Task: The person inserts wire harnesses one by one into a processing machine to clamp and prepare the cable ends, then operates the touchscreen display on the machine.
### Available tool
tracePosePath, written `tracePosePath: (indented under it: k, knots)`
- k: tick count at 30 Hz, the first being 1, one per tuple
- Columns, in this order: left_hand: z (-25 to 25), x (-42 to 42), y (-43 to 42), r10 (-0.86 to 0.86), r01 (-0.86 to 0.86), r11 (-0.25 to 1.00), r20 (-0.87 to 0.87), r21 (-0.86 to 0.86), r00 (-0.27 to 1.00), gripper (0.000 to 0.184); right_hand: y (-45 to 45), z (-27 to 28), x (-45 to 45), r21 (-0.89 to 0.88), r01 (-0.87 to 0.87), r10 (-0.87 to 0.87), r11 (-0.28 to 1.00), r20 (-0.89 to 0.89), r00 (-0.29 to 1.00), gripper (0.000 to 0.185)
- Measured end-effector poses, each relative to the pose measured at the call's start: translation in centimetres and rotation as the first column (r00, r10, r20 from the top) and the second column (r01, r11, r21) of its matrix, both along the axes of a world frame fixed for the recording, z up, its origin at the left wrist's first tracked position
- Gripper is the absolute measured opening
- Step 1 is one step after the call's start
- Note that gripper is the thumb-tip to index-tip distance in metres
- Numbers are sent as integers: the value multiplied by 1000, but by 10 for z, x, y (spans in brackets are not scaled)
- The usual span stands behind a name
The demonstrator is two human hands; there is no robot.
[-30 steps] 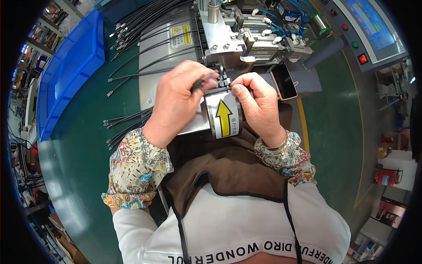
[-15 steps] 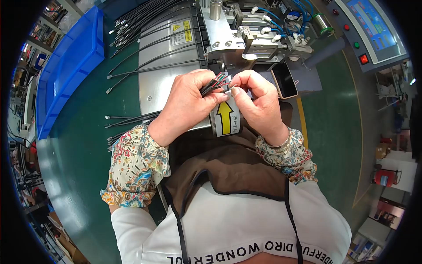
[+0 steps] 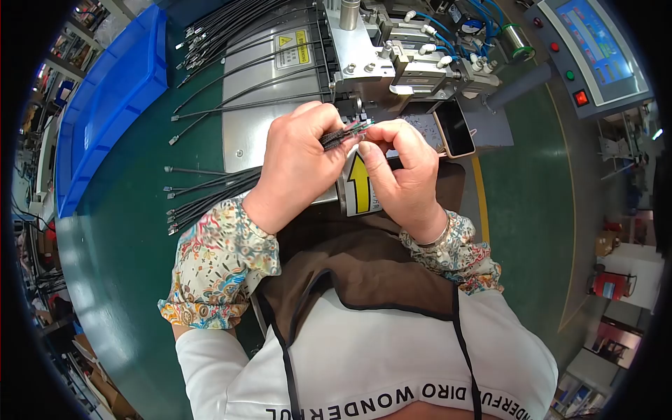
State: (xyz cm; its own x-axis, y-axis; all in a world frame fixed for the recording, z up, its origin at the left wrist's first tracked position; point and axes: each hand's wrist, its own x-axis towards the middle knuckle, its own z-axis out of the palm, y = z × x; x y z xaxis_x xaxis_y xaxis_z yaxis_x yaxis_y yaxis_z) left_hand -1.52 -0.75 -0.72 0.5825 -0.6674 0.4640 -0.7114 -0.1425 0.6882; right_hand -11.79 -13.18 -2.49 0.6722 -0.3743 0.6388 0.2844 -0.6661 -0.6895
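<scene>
My left hand (image 3: pixel 297 157) is closed around a bundle of black cables (image 3: pixel 334 138), whose stripped ends show red and green wires. The rest of the bundle trails out to the left below my wrist, over the green surface. Thumb and forefinger of my right hand (image 3: pixel 406 164) are pinched together at the wire ends, close to my left fingertips. Both hands are above the front of the machine, over a label with a yellow arrow (image 3: pixel 359 183). More black cables (image 3: pixel 259 101) lie across the metal cover (image 3: pixel 245 133), their ends held along the machine's edge.
A blue bin (image 3: pixel 115 105) stands at the left on the green surface (image 3: pixel 133 245). Metal clamps and cylinders (image 3: pixel 420 66) with blue tubes are behind my hands. A phone (image 3: pixel 454 128) lies right of them. A control panel with a screen (image 3: pixel 602 49) is at the upper right.
My left hand has brought the cable bundle down to my right fingers, and its coloured wire ends have come into sight. My right hand has shifted slightly left and stays pinched.
</scene>
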Motion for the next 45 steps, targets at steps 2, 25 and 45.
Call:
tracePosePath:
  k: [2, 25, 45]
  knots:
    - [0, -2, 2, 20, -29, 999, 235, 35, 972, 22, -3, 6, -1, -46, -3, 0, 999, -80, 997, 9]
    - [-8, 0, -9, -77, -72, 953, 464, 295, 882, 26, -38, -45, 12, 273, 46, 2, 961, -170, 985, 6]
    - [-6, 3, -14, -106, -78, 937, 492, 340, 864, 19, -37, -59, 18, 496, -7, 117, 868, -191, 975, 11]
